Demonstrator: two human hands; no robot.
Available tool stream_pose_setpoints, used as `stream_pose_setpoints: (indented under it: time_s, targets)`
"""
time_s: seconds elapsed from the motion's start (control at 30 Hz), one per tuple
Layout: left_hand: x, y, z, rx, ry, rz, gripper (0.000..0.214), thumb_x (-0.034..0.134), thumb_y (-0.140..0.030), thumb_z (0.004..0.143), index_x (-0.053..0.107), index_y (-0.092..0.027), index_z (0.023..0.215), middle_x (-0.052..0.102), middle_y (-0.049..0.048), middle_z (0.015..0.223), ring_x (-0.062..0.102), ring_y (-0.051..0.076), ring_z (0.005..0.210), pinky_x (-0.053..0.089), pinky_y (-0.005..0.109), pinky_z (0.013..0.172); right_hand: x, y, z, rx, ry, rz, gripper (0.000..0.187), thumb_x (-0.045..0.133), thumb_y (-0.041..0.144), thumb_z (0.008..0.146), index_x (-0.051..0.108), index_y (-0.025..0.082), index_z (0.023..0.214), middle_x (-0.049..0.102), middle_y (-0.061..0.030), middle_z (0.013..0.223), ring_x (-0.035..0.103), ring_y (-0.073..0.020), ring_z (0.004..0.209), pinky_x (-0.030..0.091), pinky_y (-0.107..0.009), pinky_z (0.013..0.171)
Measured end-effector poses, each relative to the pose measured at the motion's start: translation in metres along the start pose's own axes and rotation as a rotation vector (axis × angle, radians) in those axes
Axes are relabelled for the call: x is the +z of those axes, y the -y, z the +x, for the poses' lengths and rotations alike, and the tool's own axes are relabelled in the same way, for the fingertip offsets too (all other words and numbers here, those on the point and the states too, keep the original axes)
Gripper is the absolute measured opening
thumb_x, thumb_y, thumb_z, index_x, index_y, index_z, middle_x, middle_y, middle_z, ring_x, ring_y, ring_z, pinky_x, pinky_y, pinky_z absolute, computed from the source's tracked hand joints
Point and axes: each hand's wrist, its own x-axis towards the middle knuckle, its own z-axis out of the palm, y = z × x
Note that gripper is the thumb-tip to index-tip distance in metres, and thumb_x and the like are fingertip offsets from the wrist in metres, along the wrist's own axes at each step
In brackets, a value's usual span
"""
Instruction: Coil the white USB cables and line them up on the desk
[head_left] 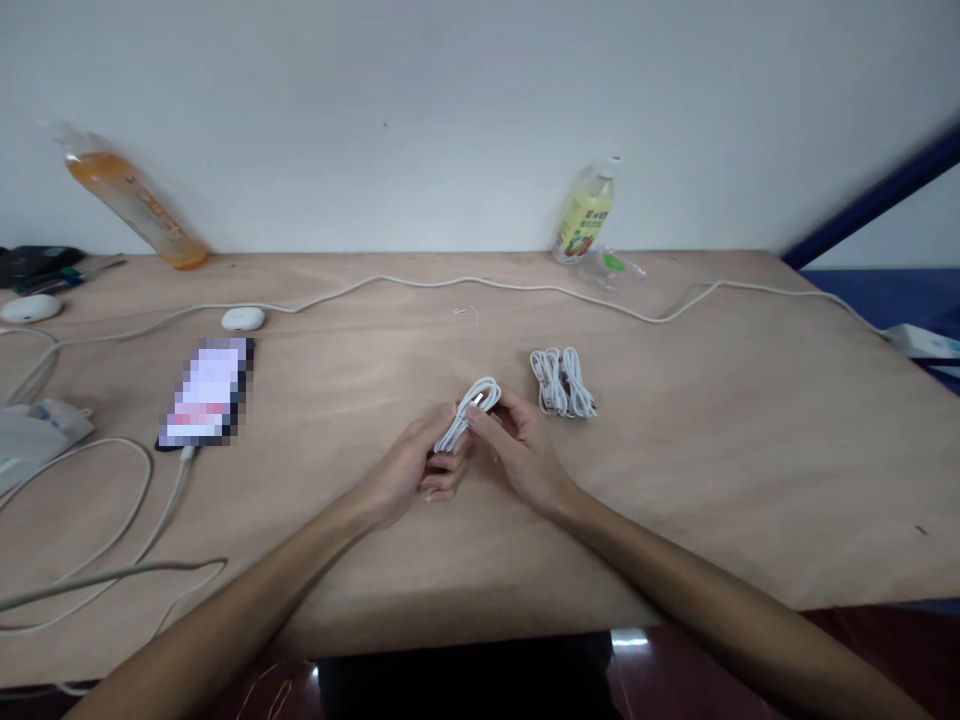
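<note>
In both hands (472,455) — coiled cable (471,408)

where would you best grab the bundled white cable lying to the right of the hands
Probably around its narrow middle, coming from above. The bundled white cable lies flat on the wooden table, its loops fanning out at both ends, with open table around it, apart from the right hand.

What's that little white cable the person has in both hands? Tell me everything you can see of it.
The white cable is thin and looks plastic-coated, folded into a short bundle of several loops. Its looped end points up and away from the person, above the wooden table. The left hand grips its lower end, while the right hand pinches its middle, where a small metallic-looking plug end seems to show. Nothing else touches it; similar coiled cables lie apart to its right.
</note>
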Motion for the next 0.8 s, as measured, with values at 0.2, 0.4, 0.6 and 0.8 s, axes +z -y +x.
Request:
stream_pose_setpoints:
  time_s: [0.2, 0.4, 0.6, 0.8]
  targets:
    - [-0.0017, 0.0021, 0.0027, 0.013, -0.023, -0.009, 0.053, 0.064, -0.067, 0.102, 0.055, -0.02, 0.078, 0.032, -0.0106, 0.058, 0.024, 0.006, 0.042, 0.029, 0.017, 0.038, -0.0034, 0.0025, 0.0022, 0.026, -0.006, -0.035, 0.025, 0.074, 0.046, 0.096, 0.065, 0.023, 0.088, 0.065, 0.0014, 0.079, 0.058, -0.0164, 0.07, 0.05, -0.029, 0.061]
    - [-0.0042, 0.0039, 0.0025, 0.053, -0.027, 0.024, 0.055, 0.066, -0.069, 0.099, 0.056, -0.019, 0.079, 0.032, -0.0104, 0.061, 0.024, 0.005, 0.044, 0.025, 0.015, 0.038, -0.0044, 0.0033, 0.0036, 0.044, -0.005, 0.027, 0.027, 0.074, 0.048, 0.095, 0.065, 0.023, 0.087, 0.061, 0.0016, 0.08, 0.055, -0.0156, 0.071, 0.045, -0.027, 0.06]
    - [-0.0036, 0.0031, 0.0021, 0.041, -0.057, 0.03, 0.055, 0.067, -0.069, 0.099, 0.055, -0.019, 0.078, 0.032, -0.01, 0.062, 0.026, 0.006, 0.045, 0.026, 0.016, 0.039, -0.0031, 0.0032, 0.0022, 0.061, -0.019, 0.034, 0.035, 0.074, 0.055, 0.097, 0.063, 0.024, 0.087, 0.055, 0.0029, 0.078, 0.047, -0.0135, 0.064, 0.04, -0.026, 0.053]
    - [-0.0035, 0.0019, 0.0031, 0.041, -0.047, 0.011, 0.053, 0.07, -0.066, 0.098, 0.054, -0.02, 0.077, 0.032, -0.0102, 0.062, 0.026, 0.006, 0.045, 0.026, 0.016, 0.039, -0.0021, 0.0007, 0.0002, 0.09, -0.014, 0.055, 0.039, 0.072, 0.061, 0.097, 0.064, 0.024, 0.09, 0.056, 0.0021, 0.079, 0.051, -0.0138, 0.063, 0.043, -0.023, 0.047]
